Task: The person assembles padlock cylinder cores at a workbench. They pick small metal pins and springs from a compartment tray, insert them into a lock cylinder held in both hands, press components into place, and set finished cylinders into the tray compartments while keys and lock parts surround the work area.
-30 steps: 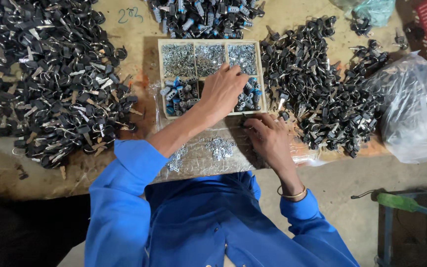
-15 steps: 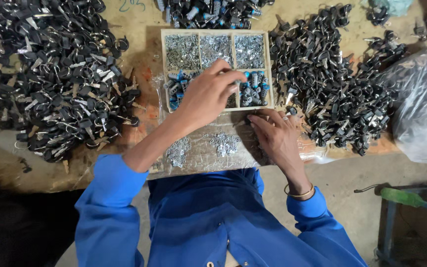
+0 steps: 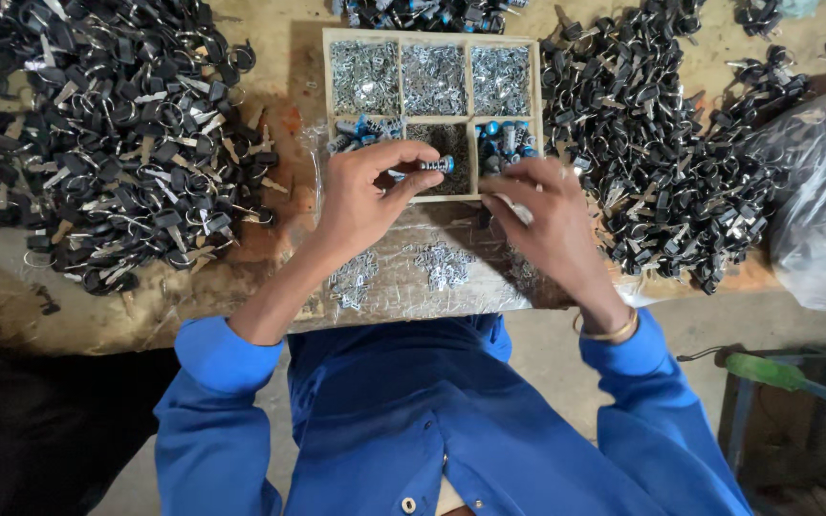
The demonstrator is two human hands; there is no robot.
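Fingers of the left hand (image 3: 360, 196) pinch a small blue-tipped metal part (image 3: 435, 165) over the wooden tray (image 3: 430, 40). The right hand (image 3: 547, 215) is curled beside it, grip unclear.

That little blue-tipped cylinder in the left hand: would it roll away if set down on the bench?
Probably. The cylinder looks round and smooth, so it could roll. It seems rigid metal, likely heavy for its size. The left hand pinches it with just fingertips, so it may be slippery; the wooden tray compartments would stop it.
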